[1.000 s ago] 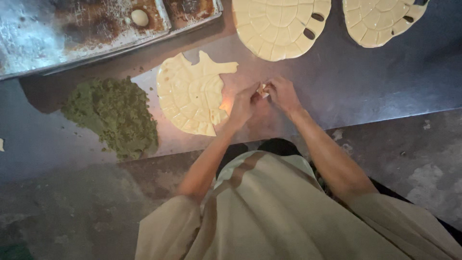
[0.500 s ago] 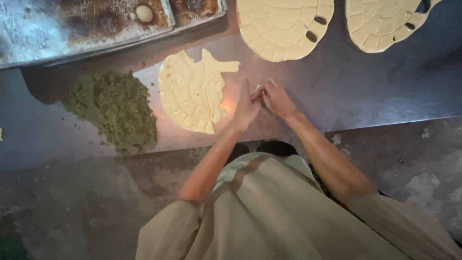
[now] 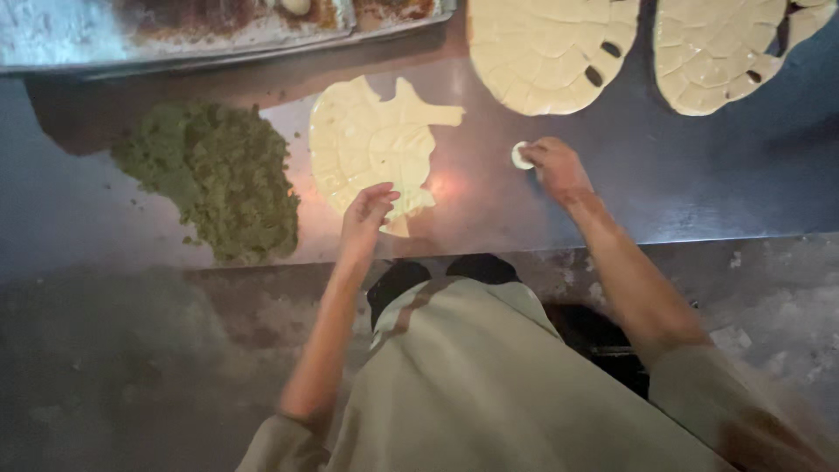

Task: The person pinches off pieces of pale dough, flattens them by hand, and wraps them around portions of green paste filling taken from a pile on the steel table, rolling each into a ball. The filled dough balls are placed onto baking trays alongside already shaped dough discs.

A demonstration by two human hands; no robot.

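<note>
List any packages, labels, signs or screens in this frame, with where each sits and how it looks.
None in view: no package, label, sign or screen.
What shows is bare food on the dark worktop: cut dough sheets, a green crumbly heap, a metal tray along the top edge.

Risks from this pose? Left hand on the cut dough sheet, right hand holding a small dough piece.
1. The left hand grips the lower edge of the cut dough sheet; scored and already ragged, it might tear unevenly.
2. The green filling pile lies close beside that sheet, so crumbs could get dragged onto it.
3. The right hand presses the small dough piece to the metal counter, where it may stick.
</note>
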